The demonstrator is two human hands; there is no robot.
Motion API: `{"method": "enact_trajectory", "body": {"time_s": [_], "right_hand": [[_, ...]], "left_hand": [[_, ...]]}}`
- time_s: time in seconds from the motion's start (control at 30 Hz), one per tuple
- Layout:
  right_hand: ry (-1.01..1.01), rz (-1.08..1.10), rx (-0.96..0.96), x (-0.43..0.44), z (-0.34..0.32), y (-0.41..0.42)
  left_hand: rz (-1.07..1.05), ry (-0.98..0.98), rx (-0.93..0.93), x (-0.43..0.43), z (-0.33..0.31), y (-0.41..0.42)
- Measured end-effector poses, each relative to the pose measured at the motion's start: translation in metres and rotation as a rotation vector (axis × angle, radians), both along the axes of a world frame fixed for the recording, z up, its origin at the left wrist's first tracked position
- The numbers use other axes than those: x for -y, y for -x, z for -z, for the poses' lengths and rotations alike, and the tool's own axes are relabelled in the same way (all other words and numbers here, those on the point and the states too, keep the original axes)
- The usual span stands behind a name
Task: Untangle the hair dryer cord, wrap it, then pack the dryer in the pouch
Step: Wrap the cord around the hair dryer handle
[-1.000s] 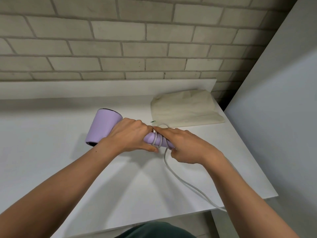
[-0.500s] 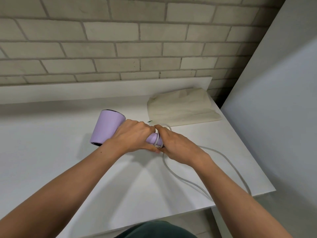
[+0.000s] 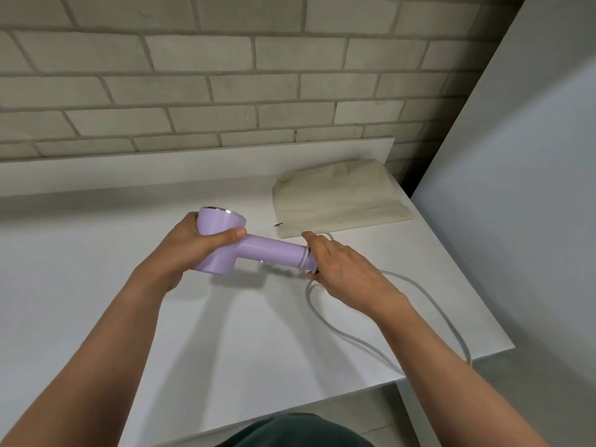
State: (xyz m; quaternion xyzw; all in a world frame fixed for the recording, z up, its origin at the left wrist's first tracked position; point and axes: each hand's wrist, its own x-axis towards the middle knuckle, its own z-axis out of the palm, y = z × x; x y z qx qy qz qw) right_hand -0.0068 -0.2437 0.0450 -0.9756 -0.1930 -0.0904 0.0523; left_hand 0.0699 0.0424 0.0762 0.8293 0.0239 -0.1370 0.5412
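With the hair dryer [image 3: 245, 250] gripped at its barrel by the left hand [image 3: 190, 250] above the desk [image 3: 96, 285] and the cord [image 3: 325, 321] pinched at the handle end by the right hand [image 3: 342, 269], loosened wraps are risked if cord tension is lost.

Our left hand [image 3: 190, 243] curled closed, thumb on top; right hand [image 3: 342, 269] palm down, fingers bent shut; forearms converging.

1 lilac hair dryer [image 3: 225, 245], 1 pale cord [image 3: 325, 321], 1 cream pouch [image 3: 338, 201], 1 white table [image 3: 96, 269], 2 hands: the left hand [image 3: 190, 245] and the right hand [image 3: 342, 269].
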Motion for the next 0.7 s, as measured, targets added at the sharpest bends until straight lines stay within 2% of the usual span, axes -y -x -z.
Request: {"method": "enact_trajectory", "body": {"time_s": [0.07, 0.23, 0.37, 0.5, 0.7], "right_hand": [[-0.009, 0.013, -0.082, -0.002, -0.005, 0.002], [-0.235, 0.071, -0.536, -0.001, -0.037, 0.003], [-0.326, 0.069, -0.674, 0.009, -0.059, -0.002], [-0.497, 0.006, -0.604, 0.016, -0.057, -0.004], [-0.491, -0.023, -0.205, 0.005, -0.037, -0.004]], "left_hand": [[-0.040, 0.079, -0.003, 0.002, 0.004, 0.001], [-0.076, 0.115, -0.009, 0.004, 0.007, -0.003], [-0.018, 0.118, 0.054, -0.003, -0.001, -0.005], [0.063, 0.095, 0.132, -0.009, -0.014, -0.008], [0.197, 0.009, 0.236, -0.016, -0.027, -0.019]]}}
